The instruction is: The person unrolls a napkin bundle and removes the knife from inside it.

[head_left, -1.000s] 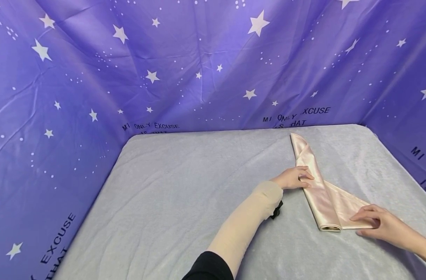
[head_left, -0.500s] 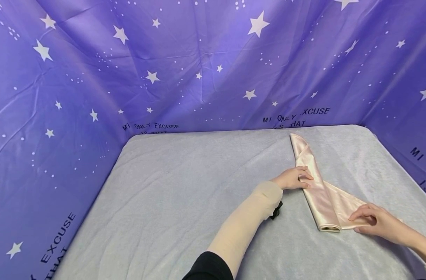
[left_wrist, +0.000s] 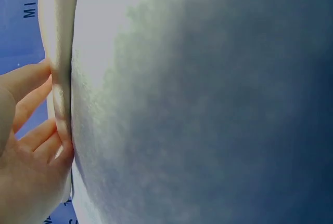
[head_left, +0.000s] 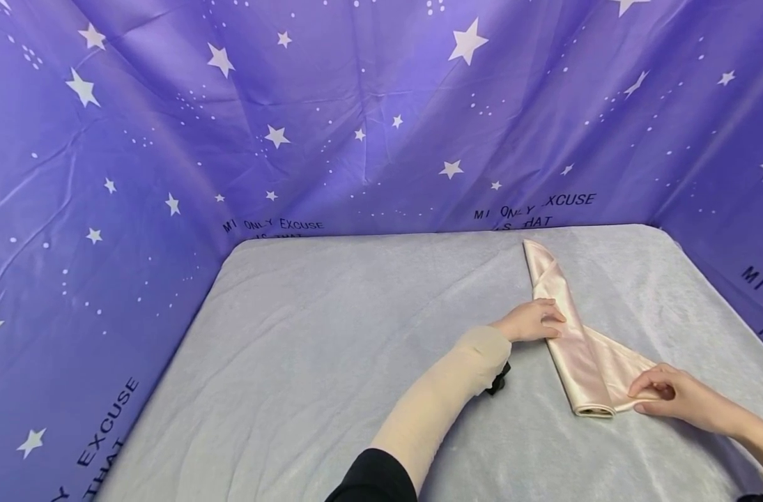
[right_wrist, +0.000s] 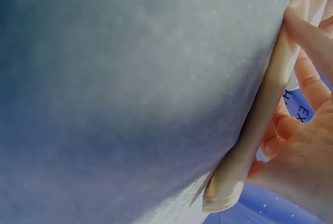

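A pale pink satin cloth point(head_left: 575, 348) lies on the grey bed-like surface in the head view. Its left part forms a long folded or rolled strip, and a flatter flap point(head_left: 616, 355) spreads to the right. My left hand point(head_left: 532, 320) rests on the strip's left edge with its fingertips on the satin. At the flap's near edge, my right hand point(head_left: 682, 399) pinches the cloth between thumb and fingers. In the left wrist view the left fingers point(left_wrist: 39, 138) touch the cloth's side. The right wrist view has the right thumb point(right_wrist: 307, 34) against the cloth's edge point(right_wrist: 265, 94).
A grey plush cover point(head_left: 331, 348) spreads under the cloth and stretches far to the left. Purple star-printed curtains point(head_left: 356, 104) with black lettering hang behind and at both sides. A black strap piece point(head_left: 499, 380) sits at the left wrist.
My right hand has shifted slightly left along the flap and taken hold of its near edge, which now lifts a little. My left hand stays in place on the strip. The view has shifted slightly.
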Available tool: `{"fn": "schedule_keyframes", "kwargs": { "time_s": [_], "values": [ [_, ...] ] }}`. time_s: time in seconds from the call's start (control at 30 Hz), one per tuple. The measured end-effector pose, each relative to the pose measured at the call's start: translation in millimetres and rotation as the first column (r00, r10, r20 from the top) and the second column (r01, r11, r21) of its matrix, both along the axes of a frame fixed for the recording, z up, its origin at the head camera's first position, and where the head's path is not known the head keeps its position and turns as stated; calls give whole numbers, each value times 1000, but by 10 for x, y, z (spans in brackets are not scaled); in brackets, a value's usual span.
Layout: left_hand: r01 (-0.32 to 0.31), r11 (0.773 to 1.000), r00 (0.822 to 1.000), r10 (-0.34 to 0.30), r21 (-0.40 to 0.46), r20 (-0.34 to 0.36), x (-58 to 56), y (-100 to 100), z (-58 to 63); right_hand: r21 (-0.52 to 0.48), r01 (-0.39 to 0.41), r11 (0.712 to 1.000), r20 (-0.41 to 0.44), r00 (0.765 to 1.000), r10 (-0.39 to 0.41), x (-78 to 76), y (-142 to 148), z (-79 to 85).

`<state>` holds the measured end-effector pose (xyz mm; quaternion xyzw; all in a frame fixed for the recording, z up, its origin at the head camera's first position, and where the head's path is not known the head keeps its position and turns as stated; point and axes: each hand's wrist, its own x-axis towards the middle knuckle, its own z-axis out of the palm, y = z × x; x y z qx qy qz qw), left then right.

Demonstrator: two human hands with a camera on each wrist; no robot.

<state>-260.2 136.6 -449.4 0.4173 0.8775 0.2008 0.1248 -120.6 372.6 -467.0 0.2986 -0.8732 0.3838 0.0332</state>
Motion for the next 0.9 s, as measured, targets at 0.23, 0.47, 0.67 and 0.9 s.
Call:
{"fn": "schedule_keyframes", "kwargs": {
  "time_s": [0.23,0.47,0.67,0.9],
  "values": [
    [-93,991,995,90,92,36,41,74,92,0,16,1000,-15,1000,-16,1,2,-19],
    [-72,994,997,71,88,8,123,143,166,-11,25,1000,-23,999,-26,15,-5,-30],
    [-12,999,998,14,35,-61,168,220,145,-7,25,1000,-31,999,-25,19,-10,-28],
    [-13,998,991,5,-62,-136,228,249,99,-6,26,1000,-10,1000,-26,13,-8,-20]
  ]
}}
